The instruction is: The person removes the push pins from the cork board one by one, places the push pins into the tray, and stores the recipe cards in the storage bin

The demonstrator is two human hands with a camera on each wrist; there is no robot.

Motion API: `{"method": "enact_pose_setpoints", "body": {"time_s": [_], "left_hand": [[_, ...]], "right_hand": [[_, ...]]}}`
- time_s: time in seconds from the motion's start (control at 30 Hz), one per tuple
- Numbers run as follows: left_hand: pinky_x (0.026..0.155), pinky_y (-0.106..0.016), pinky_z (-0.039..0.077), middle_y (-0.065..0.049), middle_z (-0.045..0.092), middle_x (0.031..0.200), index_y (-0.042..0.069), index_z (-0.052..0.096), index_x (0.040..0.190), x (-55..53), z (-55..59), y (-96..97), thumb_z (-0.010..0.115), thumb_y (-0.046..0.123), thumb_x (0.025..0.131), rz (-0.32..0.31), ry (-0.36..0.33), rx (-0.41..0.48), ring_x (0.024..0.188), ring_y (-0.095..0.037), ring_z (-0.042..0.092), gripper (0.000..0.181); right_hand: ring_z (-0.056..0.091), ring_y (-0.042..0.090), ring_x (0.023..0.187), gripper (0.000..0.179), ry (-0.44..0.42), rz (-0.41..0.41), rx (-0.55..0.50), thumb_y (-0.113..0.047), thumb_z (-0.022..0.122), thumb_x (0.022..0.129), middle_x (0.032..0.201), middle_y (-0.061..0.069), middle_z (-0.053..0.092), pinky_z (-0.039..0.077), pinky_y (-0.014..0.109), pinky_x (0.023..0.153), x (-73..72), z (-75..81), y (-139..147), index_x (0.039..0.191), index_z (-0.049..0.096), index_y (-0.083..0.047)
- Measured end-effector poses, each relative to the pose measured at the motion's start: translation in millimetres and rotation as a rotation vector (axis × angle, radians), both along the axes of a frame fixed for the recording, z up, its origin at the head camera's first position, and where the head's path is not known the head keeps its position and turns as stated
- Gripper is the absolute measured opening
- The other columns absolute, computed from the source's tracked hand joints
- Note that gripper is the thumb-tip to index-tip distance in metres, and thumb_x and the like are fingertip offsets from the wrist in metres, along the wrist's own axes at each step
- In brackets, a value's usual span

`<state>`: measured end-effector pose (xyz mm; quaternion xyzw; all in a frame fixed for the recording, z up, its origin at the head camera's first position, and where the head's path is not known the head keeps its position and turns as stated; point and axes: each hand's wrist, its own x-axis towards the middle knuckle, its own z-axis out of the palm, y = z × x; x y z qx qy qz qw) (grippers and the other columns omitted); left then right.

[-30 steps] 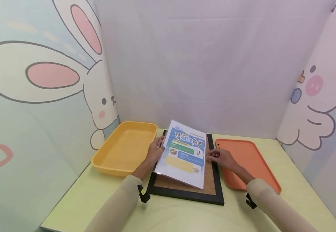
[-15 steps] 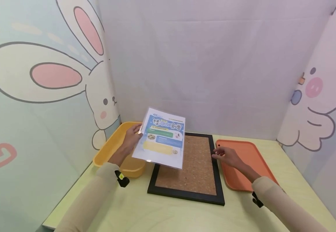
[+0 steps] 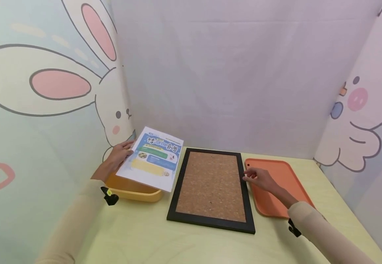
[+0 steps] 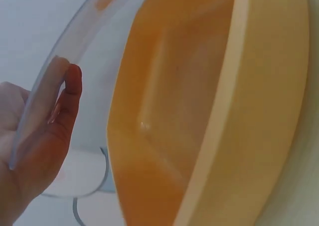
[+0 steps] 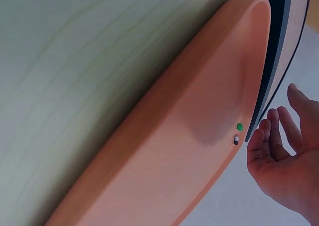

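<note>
My left hand [image 3: 119, 156] pinches the left edge of a laminated sheet [image 3: 154, 165] printed in blue, green and yellow. The sheet is tilted above a yellow plastic bin [image 3: 138, 195] and hides part of it. In the left wrist view, the clear edge of the sheet [image 4: 65, 39] passes between thumb and fingers beside the bin's orange-looking inside [image 4: 179, 76]. My right hand [image 3: 260, 179] hovers by the right edge of a black-framed corkboard [image 3: 210, 183], holding nothing. Its fingers are loosely bent in the right wrist view.
An orange tray [image 3: 281, 183] lies right of the corkboard. In the right wrist view, a green push pin [image 5: 239, 127] and a black-and-white one [image 5: 236, 140] sit in its corner. Pale wood tabletop [image 3: 184, 245] runs along the front, with printed curtains around.
The left hand has carried the sheet off the corkboard, leftward over the yellow bin. The right hand has parted from the sheet and shifted slightly right.
</note>
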<state>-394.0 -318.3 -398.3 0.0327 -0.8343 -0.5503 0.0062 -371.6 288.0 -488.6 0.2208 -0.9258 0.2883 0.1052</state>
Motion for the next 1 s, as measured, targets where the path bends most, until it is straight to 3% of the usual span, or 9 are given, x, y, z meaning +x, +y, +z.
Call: {"method": "enact_pose_setpoints", "body": {"time_s": [0.07, 0.17, 0.37, 0.6, 0.77, 0.9, 1.0], "left_hand": [[0.099, -0.037, 0.055, -0.024, 0.036, 0.163, 0.011, 0.026, 0.166, 2.8, -1.8, -10.1, 0.049, 0.007, 0.107, -0.019, -0.012, -0.033, 0.135, -0.041, 0.052, 0.063], [0.113, -0.052, 0.044, -0.026, 0.035, 0.163, 0.007, 0.027, 0.164, 4.8, -7.8, -22.1, 0.049, 0.007, 0.107, -0.026, -0.011, -0.116, 0.141, -0.045, 0.047, 0.062], [0.114, -0.056, 0.041, -0.029, 0.049, 0.152, -0.005, 0.043, 0.153, 3.8, -24.6, -34.1, 0.059, 0.004, 0.102, 0.021, 0.118, -0.319, 0.139, -0.048, 0.048, 0.054], [0.114, -0.057, 0.039, -0.027, 0.053, 0.148, -0.006, 0.045, 0.151, 4.2, -42.1, -42.6, 0.06, 0.003, 0.102, 0.086, 0.133, -0.356, 0.137, -0.047, 0.049, 0.052], [0.11, -0.058, 0.042, -0.027, 0.054, 0.147, -0.006, 0.046, 0.151, 7.9, -52.8, -47.3, 0.063, 0.004, 0.1, 0.082, 0.148, -0.387, 0.129, -0.046, 0.054, 0.054], [0.109, -0.058, 0.042, -0.029, 0.054, 0.146, -0.007, 0.046, 0.15, 9.5, -55.9, -49.1, 0.065, 0.007, 0.1, 0.085, 0.174, -0.412, 0.124, -0.045, 0.056, 0.056], [0.107, -0.058, 0.044, -0.031, 0.055, 0.144, -0.008, 0.049, 0.148, 9.1, -52.0, -46.5, 0.067, 0.007, 0.098, 0.091, 0.218, -0.44, 0.123, -0.045, 0.056, 0.054]], "right_hand": [[0.067, 0.021, 0.084, 0.027, -0.014, -0.011, 0.0, -0.015, 0.078, 0.095, 0.094, 0.008, 0.073, 0.055, 0.035, 0.071, 0.8, -1.3, 2, 0.114, 0.075, 0.004], [0.067, 0.021, 0.084, 0.029, -0.033, -0.023, 0.0, -0.017, 0.078, 0.095, 0.095, 0.008, 0.074, 0.055, 0.035, 0.07, 2.4, -2.5, 4, 0.114, 0.074, 0.004], [0.066, 0.021, 0.085, 0.03, -0.075, -0.059, -0.018, -0.019, 0.079, 0.095, 0.096, 0.008, 0.074, 0.054, 0.033, 0.07, 5.8, -6.7, 11, 0.114, 0.073, 0.003], [0.067, 0.02, 0.084, 0.032, -0.09, -0.056, -0.03, -0.017, 0.079, 0.094, 0.095, 0.008, 0.075, 0.054, 0.03, 0.068, 13.6, -14.8, 22, 0.116, 0.074, 0.005], [0.067, 0.021, 0.085, 0.033, -0.084, -0.073, -0.019, -0.017, 0.08, 0.093, 0.095, 0.008, 0.075, 0.054, 0.031, 0.068, 18.2, -18.4, 28, 0.117, 0.073, 0.004], [0.067, 0.021, 0.086, 0.035, -0.098, -0.086, -0.013, -0.02, 0.08, 0.094, 0.096, 0.008, 0.074, 0.054, 0.032, 0.07, 20.1, -18.9, 30, 0.12, 0.072, 0.003], [0.067, 0.021, 0.085, 0.035, -0.085, -0.081, -0.014, -0.019, 0.079, 0.094, 0.096, 0.008, 0.074, 0.055, 0.034, 0.07, 21.5, -15.8, 31, 0.12, 0.072, 0.004]]}}
